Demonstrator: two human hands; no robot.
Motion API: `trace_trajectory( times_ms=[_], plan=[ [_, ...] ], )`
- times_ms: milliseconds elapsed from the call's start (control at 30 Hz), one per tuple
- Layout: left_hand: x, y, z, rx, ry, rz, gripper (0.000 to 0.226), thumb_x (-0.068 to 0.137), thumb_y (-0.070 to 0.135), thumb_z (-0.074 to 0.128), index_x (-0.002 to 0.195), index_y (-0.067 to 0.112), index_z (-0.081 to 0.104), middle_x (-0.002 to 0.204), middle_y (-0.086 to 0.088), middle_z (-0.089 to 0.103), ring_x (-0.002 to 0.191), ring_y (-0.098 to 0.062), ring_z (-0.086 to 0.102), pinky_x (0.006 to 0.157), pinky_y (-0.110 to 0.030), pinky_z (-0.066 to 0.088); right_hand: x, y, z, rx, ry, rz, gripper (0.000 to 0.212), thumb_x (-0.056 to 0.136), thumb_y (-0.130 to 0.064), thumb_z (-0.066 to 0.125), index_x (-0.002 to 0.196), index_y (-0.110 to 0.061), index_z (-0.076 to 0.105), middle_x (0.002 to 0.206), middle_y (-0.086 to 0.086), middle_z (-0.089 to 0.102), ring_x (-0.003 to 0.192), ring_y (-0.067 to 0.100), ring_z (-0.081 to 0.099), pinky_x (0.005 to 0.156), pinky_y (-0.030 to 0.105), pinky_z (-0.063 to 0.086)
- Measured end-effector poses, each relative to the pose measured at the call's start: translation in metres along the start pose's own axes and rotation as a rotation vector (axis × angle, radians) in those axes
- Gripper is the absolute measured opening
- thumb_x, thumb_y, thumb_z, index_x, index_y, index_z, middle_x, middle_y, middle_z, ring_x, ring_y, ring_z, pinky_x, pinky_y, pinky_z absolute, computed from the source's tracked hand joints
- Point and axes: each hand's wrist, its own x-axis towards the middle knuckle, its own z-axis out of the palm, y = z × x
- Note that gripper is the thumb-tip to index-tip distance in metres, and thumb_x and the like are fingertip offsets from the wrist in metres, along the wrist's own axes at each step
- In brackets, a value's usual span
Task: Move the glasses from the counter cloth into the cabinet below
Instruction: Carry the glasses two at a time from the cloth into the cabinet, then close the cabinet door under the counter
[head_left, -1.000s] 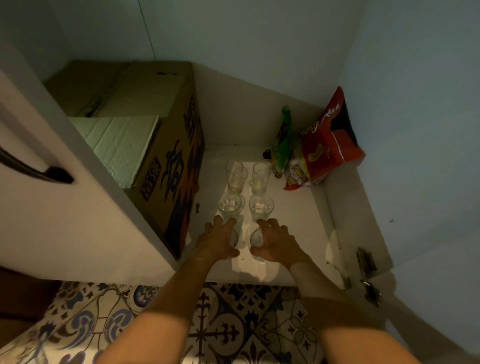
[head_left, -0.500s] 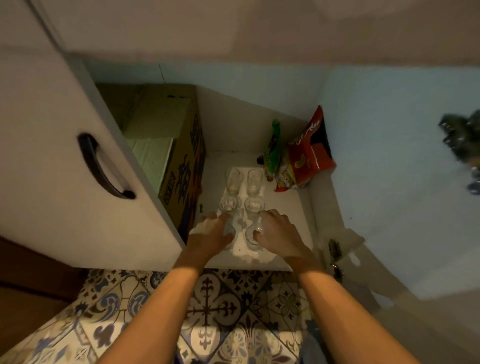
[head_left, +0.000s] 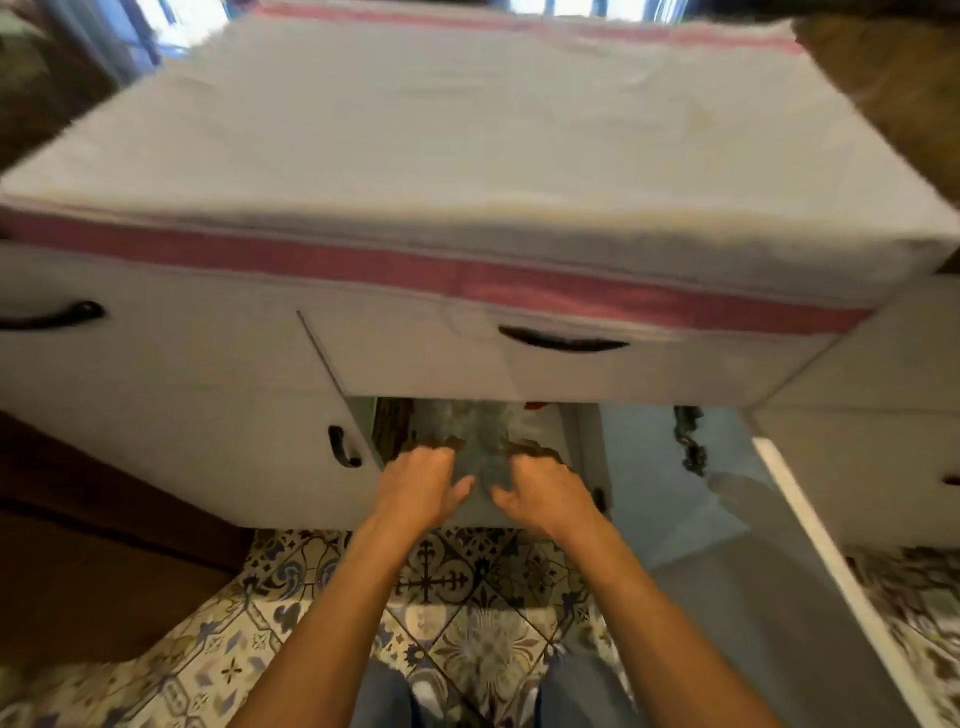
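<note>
The white counter cloth (head_left: 467, 156) with red stripes fills the upper view, and no glasses stand on it. Below it the cabinet (head_left: 582, 447) is open. Inside, a blurred patch of clear glasses (head_left: 483, 423) shows just beyond my fingers; single glasses cannot be made out. My left hand (head_left: 421, 483) and my right hand (head_left: 540, 493) hover side by side at the cabinet's front edge, fingers loosely curled, thumbs pointing toward each other. Nothing shows in either hand.
The open cabinet door (head_left: 831, 545) swings out at the right. A drawer with a black handle (head_left: 563, 340) overhangs the opening. A shut door with a black handle (head_left: 343, 447) is to the left. Patterned floor tiles (head_left: 467, 623) lie under my arms.
The view has swung up from the cabinet's inside to the counter cloth. My hands have come off the front pair of glasses and drawn back to the cabinet's front edge.
</note>
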Motion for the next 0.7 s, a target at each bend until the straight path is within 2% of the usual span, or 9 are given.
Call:
trace_trajectory(
  times_ms=[100, 233, 333, 433, 533, 700],
  plan=[
    [-0.034, 0.008, -0.044, -0.050, 0.084, 0.055, 0.049, 0.091, 0.049, 0.055, 0.131, 0.020, 0.051, 0.122, -0.009, 0.058, 0.111, -0.029, 0.053, 0.089, -0.041, 0.049, -0.036, -0.017, -0.037, 0.013, 0.038, -0.021, 0.052, 0.088, -0.052, 0.053, 0.131, -0.022, 0.051, 0.129, 0.011, 0.058, 0.117, 0.035, 0.054, 0.092, 0.045, 0.049],
    [-0.077, 0.019, -0.102, -0.138, 0.121, 0.078, 0.051, 0.091, 0.048, 0.055, 0.136, 0.025, 0.047, 0.130, -0.003, 0.052, 0.115, -0.025, 0.050, 0.091, -0.039, 0.048, -0.078, -0.038, -0.088, -0.007, 0.038, -0.029, 0.070, 0.091, -0.046, 0.055, 0.151, -0.021, 0.030, 0.148, 0.007, 0.040, 0.132, 0.032, 0.040, 0.104, 0.044, 0.041],
    [-0.097, 0.029, -0.147, -0.152, 0.089, 0.080, 0.048, 0.090, 0.050, 0.055, 0.133, 0.029, 0.048, 0.130, 0.002, 0.053, 0.114, -0.022, 0.052, 0.090, -0.042, 0.050, -0.104, -0.047, -0.130, 0.021, 0.053, -0.034, 0.071, 0.090, -0.047, 0.056, 0.151, -0.025, 0.029, 0.151, 0.003, 0.038, 0.133, 0.031, 0.039, 0.106, 0.045, 0.041],
    [-0.112, 0.040, -0.191, -0.147, 0.082, 0.112, 0.040, 0.089, 0.049, 0.056, 0.125, 0.032, 0.051, 0.121, 0.002, 0.058, 0.103, -0.019, 0.059, 0.083, -0.042, 0.054, -0.127, -0.055, -0.174, 0.029, 0.037, -0.039, 0.068, 0.091, -0.045, 0.057, 0.150, -0.023, 0.031, 0.150, 0.003, 0.040, 0.133, 0.029, 0.040, 0.105, 0.047, 0.041],
    [-0.124, 0.056, -0.235, -0.095, 0.152, 0.142, 0.046, 0.091, 0.050, 0.053, 0.132, 0.030, 0.047, 0.123, 0.002, 0.058, 0.108, -0.020, 0.059, 0.084, -0.040, 0.054, -0.142, -0.061, -0.215, 0.021, 0.095, -0.058, 0.058, 0.092, -0.046, 0.056, 0.142, -0.023, 0.038, 0.139, 0.004, 0.048, 0.126, 0.028, 0.047, 0.097, 0.045, 0.046],
    [-0.132, 0.081, -0.305, -0.147, 0.311, 0.229, 0.048, 0.092, 0.049, 0.054, 0.136, 0.030, 0.044, 0.126, 0.004, 0.058, 0.112, -0.015, 0.056, 0.086, -0.035, 0.051, -0.158, -0.076, -0.283, 0.081, 0.236, -0.084, 0.065, 0.088, -0.049, 0.058, 0.146, -0.030, 0.036, 0.140, -0.001, 0.050, 0.128, 0.023, 0.048, 0.101, 0.046, 0.047]
  ],
)
